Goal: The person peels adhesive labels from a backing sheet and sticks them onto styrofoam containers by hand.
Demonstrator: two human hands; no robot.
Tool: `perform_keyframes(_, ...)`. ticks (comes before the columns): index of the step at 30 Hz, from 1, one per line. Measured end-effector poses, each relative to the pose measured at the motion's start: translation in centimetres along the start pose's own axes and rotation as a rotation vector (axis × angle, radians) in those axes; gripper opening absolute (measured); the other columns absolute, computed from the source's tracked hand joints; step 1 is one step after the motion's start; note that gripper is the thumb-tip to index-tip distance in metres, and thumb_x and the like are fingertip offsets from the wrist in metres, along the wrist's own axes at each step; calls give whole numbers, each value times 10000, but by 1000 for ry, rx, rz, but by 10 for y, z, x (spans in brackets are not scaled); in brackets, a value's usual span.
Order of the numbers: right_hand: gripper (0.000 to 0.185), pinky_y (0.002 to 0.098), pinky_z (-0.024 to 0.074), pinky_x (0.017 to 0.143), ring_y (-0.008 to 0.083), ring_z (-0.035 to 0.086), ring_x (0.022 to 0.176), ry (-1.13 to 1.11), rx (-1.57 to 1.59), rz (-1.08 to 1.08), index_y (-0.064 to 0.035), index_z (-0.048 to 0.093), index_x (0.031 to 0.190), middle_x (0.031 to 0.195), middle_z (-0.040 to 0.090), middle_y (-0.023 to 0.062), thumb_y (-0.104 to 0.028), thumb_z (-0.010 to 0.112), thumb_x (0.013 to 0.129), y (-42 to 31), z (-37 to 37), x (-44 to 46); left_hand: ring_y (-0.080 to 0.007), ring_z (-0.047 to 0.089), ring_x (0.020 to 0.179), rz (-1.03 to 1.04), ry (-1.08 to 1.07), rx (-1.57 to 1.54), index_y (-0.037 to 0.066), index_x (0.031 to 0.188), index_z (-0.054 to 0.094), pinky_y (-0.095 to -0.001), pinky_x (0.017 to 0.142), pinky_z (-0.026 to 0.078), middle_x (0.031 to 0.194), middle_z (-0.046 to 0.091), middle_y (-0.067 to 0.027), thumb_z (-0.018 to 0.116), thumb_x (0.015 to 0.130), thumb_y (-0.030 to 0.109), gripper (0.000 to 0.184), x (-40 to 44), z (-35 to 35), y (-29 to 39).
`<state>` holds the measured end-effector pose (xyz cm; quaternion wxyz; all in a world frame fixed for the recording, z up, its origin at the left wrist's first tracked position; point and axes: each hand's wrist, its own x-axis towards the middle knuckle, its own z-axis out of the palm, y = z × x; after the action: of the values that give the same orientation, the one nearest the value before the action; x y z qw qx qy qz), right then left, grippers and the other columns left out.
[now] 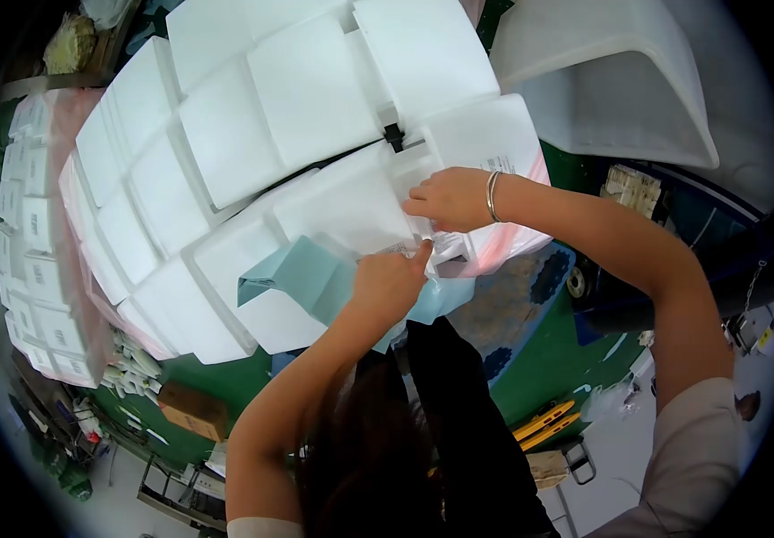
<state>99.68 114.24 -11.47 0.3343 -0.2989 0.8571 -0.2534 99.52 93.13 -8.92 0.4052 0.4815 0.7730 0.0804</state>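
My left hand [389, 285] is closed, its index finger reaching toward a small gap at the edge of the white foam-like blocks [337, 202]. Under and beside it lies a folded teal sheet [302, 276], draped over the block edge. Just above, my right hand [449, 199] has curled fingers at the side of a block, with a silver bangle on the wrist. What either set of fingertips grips is hidden. Clear and pink plastic film [499, 249] bunches to the right of both hands.
A second film-wrapped stack of white boxes [42, 224] stands at the left. A large white tub [611, 81] is at upper right. On the green floor are a cardboard box [192, 410], yellow tools [546, 424] and a blue-edged mat [512, 305].
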Motion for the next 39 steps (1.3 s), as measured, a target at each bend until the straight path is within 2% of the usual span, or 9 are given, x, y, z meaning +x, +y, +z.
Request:
perform_keyframes(5, 407, 341, 469, 812, 242, 580, 909, 267, -189, -67, -73, 510, 979, 941, 567, 76, -228, 749, 689, 8, 23, 9, -287, 652, 639, 25, 28, -8, 102, 1281, 509, -411, 551, 482, 649, 642, -103, 654, 824, 295, 517, 1, 3, -3)
perform_keyframes(15, 568, 342, 478, 805, 237, 582, 1014, 310, -210, 203, -40, 503, 1060, 1083, 599, 121, -275, 787, 628, 3, 29, 22, -286, 657, 632, 42, 41, -14, 94, 1265, 522, -413, 544, 486, 645, 643, -114, 647, 828, 275, 489, -1, 5, -3)
perform_keyframes(27, 444, 358, 523, 751, 303, 638, 864, 925, 164, 600, -26, 499, 1161, 981, 622, 112, -124, 669, 762, 6, -7, 13, -319, 651, 692, -8, -40, -96, 135, 1291, 512, -443, 592, 491, 720, 651, -151, 642, 827, 284, 504, 1, -6, -9)
perform_keyframes(30, 284, 323, 534, 697, 270, 657, 735, 550, 532, 537, 5, 570, 1041, 829, 643, 125, -117, 611, 788, -2, 25, 15, -325, 651, 695, -9, -43, -116, 145, 1293, 513, -450, 600, 494, 729, 651, -154, 650, 821, 293, 513, 3, -10, -7)
perform_keyframes(32, 192, 297, 534, 651, 223, 654, 657, -26, 1007, 487, 15, 613, 925, 744, 652, 130, -128, 586, 800, 9, 42, 35, -342, 651, 706, -17, -39, -113, 159, 1294, 515, -456, 614, 500, 742, 653, -156, 663, 813, 298, 523, 2, -10, -7)
perform_keyframes(33, 192, 297, 534, 651, 223, 654, 657, -17, 1011, 483, 15, 613, 925, 744, 652, 130, -128, 586, 800, 17, 39, 42, -342, 651, 706, -16, -42, -103, 159, 1294, 515, -456, 614, 500, 742, 653, -156, 663, 813, 298, 523, 3, -10, -7)
perform_keyframes(36, 174, 316, 528, 558, 192, 633, 601, 543, 1750, 804, -5, 632, 863, 731, 653, 98, -171, 582, 843, 17, 18, 56, -360, 649, 717, -30, -71, -115, 155, 1295, 513, -461, 633, 507, 766, 654, -166, 675, 807, 301, 534, 3, -12, -8)
perform_keyframes(37, 174, 316, 528, 558, 192, 633, 601, 550, 1744, 805, -5, 632, 863, 731, 653, 98, -171, 582, 843, 14, 32, 62, -363, 648, 720, -42, -70, -130, 158, 1294, 513, -461, 638, 508, 768, 653, -170, 677, 807, 298, 533, 7, -13, -10)
perform_keyframes(39, 200, 296, 516, 552, 164, 625, 614, 1198, 996, 830, -9, 639, 875, 727, 648, 70, -202, 589, 856, 7, 69, 76, -366, 647, 723, -34, -61, -130, 160, 1294, 512, -460, 643, 509, 769, 652, -174, 679, 808, 294, 531, 13, -13, -15)
